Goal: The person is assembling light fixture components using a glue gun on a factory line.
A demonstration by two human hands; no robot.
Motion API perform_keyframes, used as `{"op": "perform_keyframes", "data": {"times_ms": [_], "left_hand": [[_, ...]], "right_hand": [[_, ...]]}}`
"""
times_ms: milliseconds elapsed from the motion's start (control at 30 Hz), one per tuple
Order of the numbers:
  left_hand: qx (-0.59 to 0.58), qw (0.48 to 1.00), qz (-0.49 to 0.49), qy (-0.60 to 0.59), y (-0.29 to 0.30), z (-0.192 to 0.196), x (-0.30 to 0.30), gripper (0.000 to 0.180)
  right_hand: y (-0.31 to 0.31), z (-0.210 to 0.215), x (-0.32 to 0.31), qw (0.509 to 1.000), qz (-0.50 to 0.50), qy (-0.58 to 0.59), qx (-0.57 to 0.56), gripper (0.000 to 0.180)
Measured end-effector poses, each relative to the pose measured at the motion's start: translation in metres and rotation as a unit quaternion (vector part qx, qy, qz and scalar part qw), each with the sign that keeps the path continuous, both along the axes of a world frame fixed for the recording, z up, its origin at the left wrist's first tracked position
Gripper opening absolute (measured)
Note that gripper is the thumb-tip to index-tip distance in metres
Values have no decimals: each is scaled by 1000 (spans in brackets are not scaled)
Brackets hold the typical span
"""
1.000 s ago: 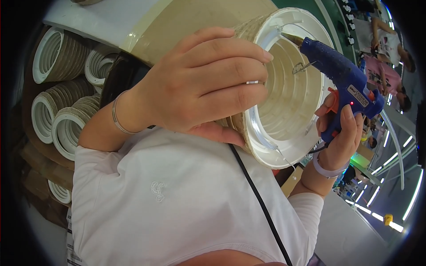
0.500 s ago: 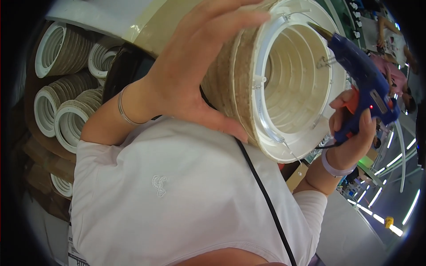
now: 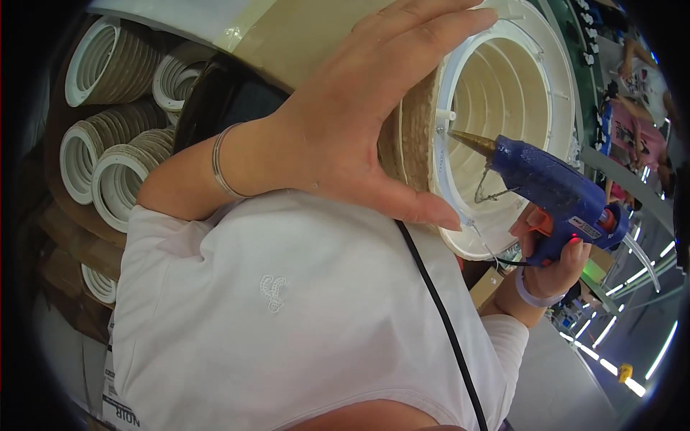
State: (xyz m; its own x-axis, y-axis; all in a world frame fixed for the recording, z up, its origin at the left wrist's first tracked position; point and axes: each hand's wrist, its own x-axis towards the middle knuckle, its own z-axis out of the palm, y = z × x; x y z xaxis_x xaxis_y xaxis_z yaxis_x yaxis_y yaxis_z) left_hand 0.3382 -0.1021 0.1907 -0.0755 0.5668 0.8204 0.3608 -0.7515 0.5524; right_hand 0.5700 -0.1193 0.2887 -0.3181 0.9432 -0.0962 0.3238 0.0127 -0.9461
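We find the ribbed tube (image 3: 408, 140) before the white shirt (image 3: 316, 316), left hand (image 3: 348, 126) spread against it, right hand (image 3: 559, 270) gripping a glue gun (image 3: 550, 176), nozzle (image 3: 476, 144) near the clear strip (image 3: 445, 176), apparently seated, its gluing seemingly unfinished.

Ribbed tubes (image 3: 135, 68) with white end rings are lying on a brown support (image 3: 83, 217), two of them sitting near its lower edge. A tan panel (image 3: 302, 43) is bordering the white tabletop (image 3: 187, 16) at its right edge. Small white parts (image 3: 591, 33) are lining a green surface's (image 3: 573, 44) right edge. Beyond, people — one wearing pink (image 3: 638, 131) — are showing below glowing strip lights (image 3: 662, 350).
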Motion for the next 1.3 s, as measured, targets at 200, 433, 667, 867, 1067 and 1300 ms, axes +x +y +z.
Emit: {"op": "perform_keyframes", "data": {"times_ms": [200,433,667,867,1067,1300], "left_hand": [[14,1000,2,14,0,-1,-1,44],[28,999,-2,29,-2,-2,0,41],[44,998,-6,43,-4,-2,1,39],[57,997,-5,57,-6,-1,1,37],[71,995,-7,69,-7,-1,2,35],[87,993,-9,82,-10,0,2,33]], "right_hand": [[0,0,0,1000,-3,-6,7,55],[-1,-1,-1,1000,3,0,10,49],[-4,0,-3,1000,-4,2,12,50],[-4,-2,-1,1000,-9,-2,18,51],[-5,-2,-2,999,-17,-9,25,52],[-5,-2,-4,999,-18,-14,28,53]]}}
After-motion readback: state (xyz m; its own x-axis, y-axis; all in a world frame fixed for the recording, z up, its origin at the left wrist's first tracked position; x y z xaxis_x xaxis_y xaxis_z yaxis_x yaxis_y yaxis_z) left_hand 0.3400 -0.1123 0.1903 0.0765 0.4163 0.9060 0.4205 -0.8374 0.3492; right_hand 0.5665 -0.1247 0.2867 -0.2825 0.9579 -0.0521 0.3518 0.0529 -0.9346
